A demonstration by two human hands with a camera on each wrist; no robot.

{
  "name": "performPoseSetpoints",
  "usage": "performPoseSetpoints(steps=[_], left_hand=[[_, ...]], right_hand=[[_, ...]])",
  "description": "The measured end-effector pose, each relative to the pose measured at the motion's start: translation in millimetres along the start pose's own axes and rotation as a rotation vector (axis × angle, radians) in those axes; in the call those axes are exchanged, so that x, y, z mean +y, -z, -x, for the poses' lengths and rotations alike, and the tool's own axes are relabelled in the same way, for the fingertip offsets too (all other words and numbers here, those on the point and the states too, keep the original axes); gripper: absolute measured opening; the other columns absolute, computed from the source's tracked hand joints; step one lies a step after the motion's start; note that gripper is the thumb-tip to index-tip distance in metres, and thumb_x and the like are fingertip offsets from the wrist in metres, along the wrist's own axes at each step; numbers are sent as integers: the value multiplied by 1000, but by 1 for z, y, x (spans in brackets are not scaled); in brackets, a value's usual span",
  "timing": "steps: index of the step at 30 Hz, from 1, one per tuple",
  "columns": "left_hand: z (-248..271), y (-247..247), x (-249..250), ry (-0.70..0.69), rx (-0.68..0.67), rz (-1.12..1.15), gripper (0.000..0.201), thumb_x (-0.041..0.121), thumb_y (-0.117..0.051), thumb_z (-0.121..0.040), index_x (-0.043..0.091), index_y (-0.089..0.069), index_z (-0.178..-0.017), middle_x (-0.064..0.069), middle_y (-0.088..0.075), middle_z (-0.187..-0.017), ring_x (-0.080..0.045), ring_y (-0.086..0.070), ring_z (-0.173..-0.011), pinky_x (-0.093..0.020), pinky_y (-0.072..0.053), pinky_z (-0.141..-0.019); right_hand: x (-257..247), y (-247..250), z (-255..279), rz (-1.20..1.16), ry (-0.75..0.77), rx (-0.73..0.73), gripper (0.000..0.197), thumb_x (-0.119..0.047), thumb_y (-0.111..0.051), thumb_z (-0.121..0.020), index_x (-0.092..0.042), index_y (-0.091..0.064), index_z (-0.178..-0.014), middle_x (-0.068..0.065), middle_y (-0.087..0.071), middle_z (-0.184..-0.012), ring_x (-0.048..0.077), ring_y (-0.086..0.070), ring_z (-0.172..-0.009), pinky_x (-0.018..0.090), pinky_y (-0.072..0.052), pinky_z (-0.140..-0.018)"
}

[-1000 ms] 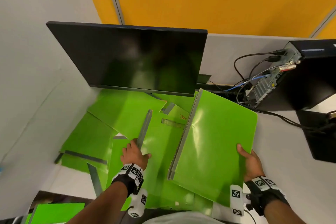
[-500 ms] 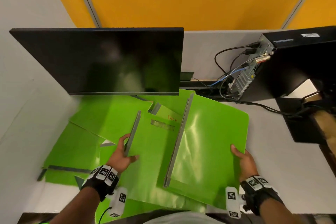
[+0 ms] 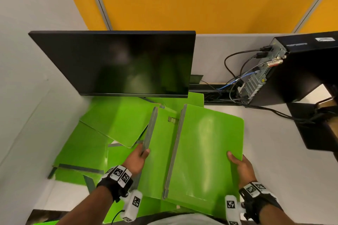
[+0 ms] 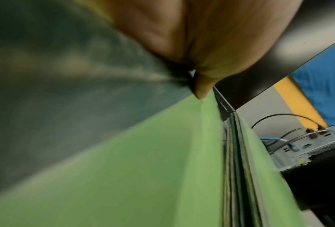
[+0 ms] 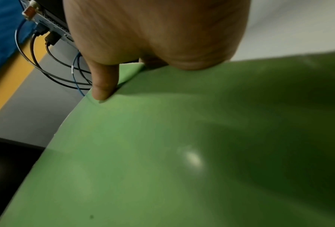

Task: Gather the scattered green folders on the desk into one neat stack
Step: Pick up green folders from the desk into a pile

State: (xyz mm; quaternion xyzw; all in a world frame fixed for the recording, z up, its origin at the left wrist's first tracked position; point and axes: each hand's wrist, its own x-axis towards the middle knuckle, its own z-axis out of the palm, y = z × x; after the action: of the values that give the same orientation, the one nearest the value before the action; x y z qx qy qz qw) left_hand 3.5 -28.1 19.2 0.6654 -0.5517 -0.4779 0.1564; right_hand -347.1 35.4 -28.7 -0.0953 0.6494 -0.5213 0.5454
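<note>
Glossy green plastic w/ grey spine strips: that's what the folders are, and they look thin, light, a bit bendy and slick, so they'll likely slide over each other rather than stay put. Right hand (image 3: 241, 167) grips the top right folder (image 3: 206, 151) at its free edge, thumb on the cover, fingers hidden beneath; the right wrist view shows the thumb (image 5: 104, 81) pressed flat near the edge. Left hand (image 3: 136, 160) pinches the near end of the grey spine (image 3: 150, 129) of the middle folder (image 3: 161, 151), thumb on top, fingers curled under.

Both folders overlap near the front of the desk (image 3: 283, 160), partly over other folders (image 3: 82, 148) fanned out to the left, some reaching under the monitor (image 3: 117, 64). PC tower (image 3: 301, 71) and cables (image 3: 236, 82) sit at the right rear, apart from the pile.

Judgement: best hold is the spine, the stiffest part; a free-edge hold lets the cover flex or open. Tapping spines together on the desk should square them. Loose covers may splay, and glossy faces could slip if tilted. Pile not yet neat; most folders not yet gathered.
</note>
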Motion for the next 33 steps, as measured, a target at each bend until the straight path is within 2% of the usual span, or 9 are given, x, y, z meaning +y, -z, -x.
performPoseSetpoints(steps=[3,7,11,15,19,22,24,30,33], left_hand=[[6,0,1,-5,0,196,29,18,-49,-98,23,-42,-126,0,-57,-114,-24,-52,-119,-29,-36,-93],[12,-13,13,-13,-52,357,36,16,-52,-96,21,-42,-131,2,-60,-117,-20,-53,-117,-33,-39,-99],[12,-39,32,-92,-83,474,18,10,-48,-97,21,-50,-112,5,-64,-99,-18,-58,-101,-23,-45,-84],[7,-47,44,-144,-116,461,13,22,-38,-101,18,-50,-96,2,-55,-94,-10,-50,-91,-12,-40,-79],[-19,-34,38,-278,-142,76,18,26,-46,-99,21,-58,-111,3,-64,-112,-7,-58,-105,-24,-45,-96],[-38,-18,22,-237,-19,-592,63,38,-65,-85,19,-39,-139,-2,-46,-142,-21,-42,-131,-40,-37,-109],[-42,-11,12,-194,-83,-892,95,49,-71,-73,18,-21,-148,-3,-28,-152,-25,-31,-138,-45,-32,-112],[-58,-5,10,-174,-84,-1141,105,60,-80,-53,15,-35,-136,-7,-41,-131,-26,-40,-120,-38,-37,-104],[-66,3,25,-136,-93,-1059,98,64,-80,-50,19,-40,-127,-1,-58,-118,-22,-57,-107,-36,-43,-95]], right_hand=[[-2,-6,4,5,15,-19,52,-21,-77,-71,-9,-64,-120,18,-72,-109,39,-67,-102,59,-49,-92],[-5,-13,5,-3,61,-66,42,-17,-72,-82,-15,-62,-123,10,-72,-114,33,-66,-106,52,-49,-93],[-8,-21,8,49,59,-133,45,-19,-71,-84,-16,-58,-126,2,-69,-114,21,-64,-103,37,-48,-84],[-8,-11,2,49,28,-114,66,-36,-85,-65,-13,-63,-123,10,-71,-116,33,-66,-107,52,-48,-95],[-14,2,-2,-60,67,-47,33,-17,-67,-85,-17,-67,-119,14,-73,-111,35,-71,-95,47,-57,-71],[-27,12,-1,-107,100,-22,23,-13,-59,-92,-23,-69,-111,9,-73,-111,27,-73,-88,40,-59,-61],[-37,20,2,-129,107,9,22,-14,-58,-94,-26,-69,-108,8,-72,-113,24,-74,-85,38,-59,-59],[-62,31,23,-136,161,53,37,-13,-51,-98,-11,-50,-135,10,-58,-127,22,-63,-89,22,-51,-54],[-58,34,21,-152,149,62,42,-16,-54,-96,-13,-51,-138,13,-61,-130,18,-64,-87,31,-49,-63]])
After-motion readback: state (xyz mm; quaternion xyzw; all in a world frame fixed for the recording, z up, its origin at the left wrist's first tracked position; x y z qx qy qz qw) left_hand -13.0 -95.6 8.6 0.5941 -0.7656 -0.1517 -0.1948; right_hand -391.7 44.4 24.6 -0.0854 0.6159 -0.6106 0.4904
